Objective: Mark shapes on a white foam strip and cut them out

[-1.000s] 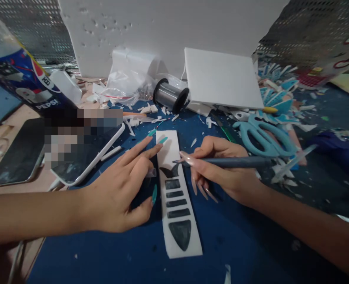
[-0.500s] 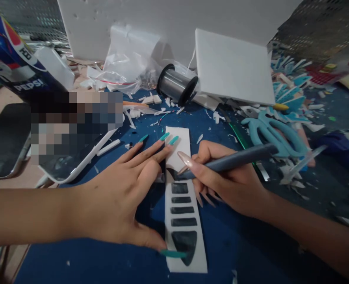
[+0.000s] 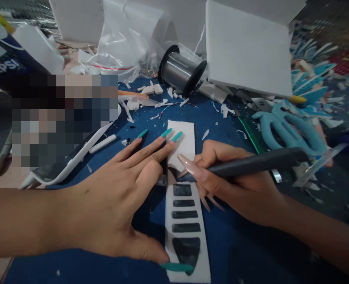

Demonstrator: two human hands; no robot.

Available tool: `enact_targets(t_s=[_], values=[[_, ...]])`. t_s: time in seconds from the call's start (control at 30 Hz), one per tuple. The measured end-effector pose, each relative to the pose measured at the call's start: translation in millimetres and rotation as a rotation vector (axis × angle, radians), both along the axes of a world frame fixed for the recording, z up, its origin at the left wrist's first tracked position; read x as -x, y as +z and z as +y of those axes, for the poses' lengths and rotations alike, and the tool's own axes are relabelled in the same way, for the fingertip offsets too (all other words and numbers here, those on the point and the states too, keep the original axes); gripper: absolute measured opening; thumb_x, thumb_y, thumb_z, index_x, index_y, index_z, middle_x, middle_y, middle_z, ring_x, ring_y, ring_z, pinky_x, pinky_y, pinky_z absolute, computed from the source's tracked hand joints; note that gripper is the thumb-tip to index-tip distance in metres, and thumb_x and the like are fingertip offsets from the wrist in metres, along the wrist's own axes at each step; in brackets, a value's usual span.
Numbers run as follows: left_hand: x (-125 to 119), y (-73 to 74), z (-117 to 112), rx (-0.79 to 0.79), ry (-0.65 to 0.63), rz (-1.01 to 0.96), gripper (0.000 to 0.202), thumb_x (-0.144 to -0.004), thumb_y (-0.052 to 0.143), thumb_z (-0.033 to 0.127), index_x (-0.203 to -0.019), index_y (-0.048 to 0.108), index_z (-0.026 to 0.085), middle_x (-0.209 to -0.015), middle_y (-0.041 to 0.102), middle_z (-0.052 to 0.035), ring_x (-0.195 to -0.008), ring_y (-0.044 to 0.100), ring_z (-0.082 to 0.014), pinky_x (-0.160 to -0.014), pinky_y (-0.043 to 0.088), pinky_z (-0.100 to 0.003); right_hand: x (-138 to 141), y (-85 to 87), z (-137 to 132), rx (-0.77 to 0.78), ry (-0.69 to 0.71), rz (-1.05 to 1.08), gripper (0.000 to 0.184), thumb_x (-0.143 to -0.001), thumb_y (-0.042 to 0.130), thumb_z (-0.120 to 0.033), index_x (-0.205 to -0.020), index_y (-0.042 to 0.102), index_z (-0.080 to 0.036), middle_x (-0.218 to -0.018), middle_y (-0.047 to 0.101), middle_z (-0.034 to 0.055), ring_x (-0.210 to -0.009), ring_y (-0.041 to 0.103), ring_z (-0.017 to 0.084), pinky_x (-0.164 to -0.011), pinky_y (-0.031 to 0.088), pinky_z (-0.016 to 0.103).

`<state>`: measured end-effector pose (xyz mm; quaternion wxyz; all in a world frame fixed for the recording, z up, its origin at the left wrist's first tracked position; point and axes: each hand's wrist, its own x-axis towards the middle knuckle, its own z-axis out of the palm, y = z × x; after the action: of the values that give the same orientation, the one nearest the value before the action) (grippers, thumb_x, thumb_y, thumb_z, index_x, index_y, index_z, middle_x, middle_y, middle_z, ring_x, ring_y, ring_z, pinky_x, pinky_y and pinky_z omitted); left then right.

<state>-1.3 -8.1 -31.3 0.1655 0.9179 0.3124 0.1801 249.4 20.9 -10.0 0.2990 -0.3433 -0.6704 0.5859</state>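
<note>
Strip of white, foam-like board [image 3: 184, 209], long and narrow, lies flat in the head view on the dark blue work surface [image 3: 236, 244], between the person's two hands. Dark grey patches mark it: a rounded wedge at the near end, a row of bars above that, then a further patch partly covered by the right fingertips. The far end is plain white.

The left hand [image 3: 115, 201] is spread, its fingers apart and clamped on nothing; two teal-nailed fingertips rest at the strip's far left edge, and the thumbnail crosses the wedge. The right hand [image 3: 233, 185] pinches a thick, dark grey pen [image 3: 260, 159] near its front, thumb and fingers closed around the barrel. Its tip is hidden by the nails, so contact with the strip cannot be told.

The strip looks very light and fairly stiff, yet soft enough for nails to dent and thin enough to snap if bent. It would probably slide easily, so light, flat pressure on its bare margins seems best; the dark patches might smear. Lifting suits the long edges. The pen looks light and smooth. Beyond the right hand lie scissors with pale blue plastic handles [image 3: 292, 130].
</note>
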Motion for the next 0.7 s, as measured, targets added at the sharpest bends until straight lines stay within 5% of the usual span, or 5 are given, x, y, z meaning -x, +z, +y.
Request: enact_targets(t_s=[0.33,0.7], values=[[-0.1,7.7,5.8,-0.035,-0.089,0.089,0.076,-0.091,0.058,0.083,-0.121,0.044,0.014,-0.162,0.041,-0.037,-0.155,0.033,-0.05,-0.121,0.038,-0.074,2.8,4.0,0.5,-0.04,-0.006,-0.033,0.035,-0.101,0.062,-0.03,-0.071,0.046,-0.024,-0.051,0.054,-0.0069,-0.042,0.045,0.008,-0.042,0.037,0.024],[1.8,8.6,1.7,0.021,-0.022,0.114,0.069,-0.091,0.058,0.082,-0.117,0.044,0.02,-0.169,0.035,-0.0276,-0.161,0.025,-0.0416,-0.129,0.029,-0.067,3.4,1.4,0.0,-0.052,-0.005,0.057,0.037,-0.1,0.061,-0.017,-0.069,0.041,-0.023,-0.054,0.049,-0.0084,-0.043,0.045,0.005,-0.042,0.035,0.022]])
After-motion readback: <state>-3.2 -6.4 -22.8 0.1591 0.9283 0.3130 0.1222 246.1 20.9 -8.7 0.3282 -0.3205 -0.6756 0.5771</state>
